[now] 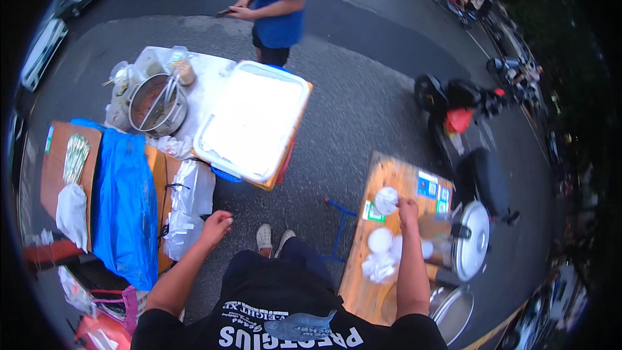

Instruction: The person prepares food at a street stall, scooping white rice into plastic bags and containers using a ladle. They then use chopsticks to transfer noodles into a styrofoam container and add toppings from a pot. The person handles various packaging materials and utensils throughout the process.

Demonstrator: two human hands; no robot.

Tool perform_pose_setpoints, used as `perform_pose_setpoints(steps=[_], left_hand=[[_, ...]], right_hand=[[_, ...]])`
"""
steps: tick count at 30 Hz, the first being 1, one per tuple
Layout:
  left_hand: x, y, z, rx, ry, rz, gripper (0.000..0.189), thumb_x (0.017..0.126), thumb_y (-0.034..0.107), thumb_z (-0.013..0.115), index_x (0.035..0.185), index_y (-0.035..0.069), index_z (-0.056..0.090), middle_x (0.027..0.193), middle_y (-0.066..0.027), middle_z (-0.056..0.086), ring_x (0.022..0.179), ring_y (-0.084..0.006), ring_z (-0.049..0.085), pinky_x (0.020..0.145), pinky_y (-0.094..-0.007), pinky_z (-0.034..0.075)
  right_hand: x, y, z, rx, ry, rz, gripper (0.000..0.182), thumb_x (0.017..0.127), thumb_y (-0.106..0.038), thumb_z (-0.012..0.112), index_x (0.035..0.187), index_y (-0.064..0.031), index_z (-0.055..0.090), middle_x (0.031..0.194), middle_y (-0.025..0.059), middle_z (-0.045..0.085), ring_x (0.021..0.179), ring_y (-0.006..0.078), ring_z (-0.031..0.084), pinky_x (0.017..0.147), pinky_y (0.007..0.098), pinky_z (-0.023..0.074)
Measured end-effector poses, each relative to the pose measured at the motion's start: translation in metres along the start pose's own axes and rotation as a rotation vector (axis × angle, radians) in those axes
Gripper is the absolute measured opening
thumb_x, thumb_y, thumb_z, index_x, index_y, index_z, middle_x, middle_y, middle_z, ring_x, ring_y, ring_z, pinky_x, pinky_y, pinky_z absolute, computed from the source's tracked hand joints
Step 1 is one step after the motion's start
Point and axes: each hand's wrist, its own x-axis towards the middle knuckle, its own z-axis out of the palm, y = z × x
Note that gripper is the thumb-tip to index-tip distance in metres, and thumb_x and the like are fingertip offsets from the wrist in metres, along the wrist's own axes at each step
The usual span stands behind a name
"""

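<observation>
On the right, my right hand (408, 209) reaches over a wooden table (369, 296), its fingers at the rim of a round, white, crumpled item (386, 200), perhaps a lid or bag; whether it grips this is unclear. Round white lids or cups (379, 240) and crumpled white plastic (378, 267) lie nearer me. My left hand (222, 223) hangs with curled fingers beside clear plastic bags (187, 204); a small dark thing shows at its fingertips, too small to name. Ahead stands a white plastic tub (252, 121) with a blue rim. A divided metal pot (158, 105) of food sits at the upper left.
A person in a blue shirt (286, 9) stands beyond the tub. Large metal pots with a lid (474, 240) flank the wooden table. Blue plastic sheeting (125, 204) and a brown board (53, 170) are at left. A scooter (478, 175) stands at right.
</observation>
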Motion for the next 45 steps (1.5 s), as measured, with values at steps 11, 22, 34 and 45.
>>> perform_pose_setpoints(steps=[11, 22, 34, 45], left_hand=[[-0.129, -0.036, -0.150, 0.681, 1.032, 0.315, 0.038, 0.080, 0.007, 0.076, 0.114, 0.000, 0.060, 0.104, -0.0160, 0.063, 0.095, -0.0324, 0.063, 0.086, -0.0399, 0.052], [-0.164, -0.009, -0.242, 1.174, 0.879, -0.138, 0.039, 0.070, 0.009, 0.079, 0.103, 0.004, 0.060, 0.109, -0.0211, 0.063, 0.106, -0.0409, 0.059, 0.085, -0.0536, 0.046], [-0.226, 0.130, -0.513, 0.702, 1.230, 0.177, 0.022, 0.088, 0.013, 0.062, 0.104, -0.001, 0.054, 0.101, -0.0278, 0.065, 0.097, -0.0433, 0.064, 0.082, -0.0482, 0.051], [-0.184, 0.055, -0.618, 0.219, 1.316, 0.057, 0.034, 0.082, 0.020, 0.063, 0.110, 0.002, 0.060, 0.099, -0.0226, 0.068, 0.093, -0.0339, 0.066, 0.083, -0.0405, 0.052]], right_hand=[[0.087, -0.050, 0.057, -1.099, 0.277, -0.292, 0.047, 0.081, -0.029, 0.071, 0.113, 0.0050, 0.063, 0.116, 0.0256, 0.064, 0.109, 0.0400, 0.063, 0.094, 0.0448, 0.0507], [-0.162, -0.190, 0.423, -0.171, -1.057, -0.964, 0.039, 0.086, -0.016, 0.069, 0.120, 0.0007, 0.061, 0.116, 0.0216, 0.059, 0.099, 0.0350, 0.064, 0.088, 0.0423, 0.0531], [-0.464, -0.457, 0.652, -0.810, -0.987, -1.951, 0.089, 0.077, -0.031, 0.080, 0.151, -0.0148, 0.033, 0.118, 0.0228, 0.060, 0.089, 0.0410, 0.069, 0.071, 0.0502, 0.0565], [-0.563, -0.493, 0.754, -0.110, -0.951, -2.079, 0.016, 0.087, -0.011, 0.063, 0.100, -0.0023, 0.059, 0.102, 0.0199, 0.065, 0.096, 0.0374, 0.065, 0.078, 0.0481, 0.0519]])
